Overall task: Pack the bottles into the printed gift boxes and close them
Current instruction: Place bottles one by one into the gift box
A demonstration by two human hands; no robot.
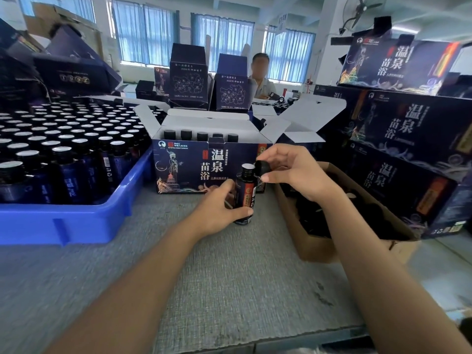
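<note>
At centre frame, the left hand (217, 208) grips a bottle (247, 186) upright over the table (229, 277), fingers and thumb curled round its body. The right hand (293, 172) pinches a black cap (263, 167) just beside the bottle's foil-sealed mouth. Right behind stands an open gift box (184, 164), flaps up, with capped bottles (201, 135) in its back row. A blue tray (76, 215) of sealed bottles fills the left. A carton (316, 247) of dark caps sits at right, beside stacked boxes (398, 139).
</note>
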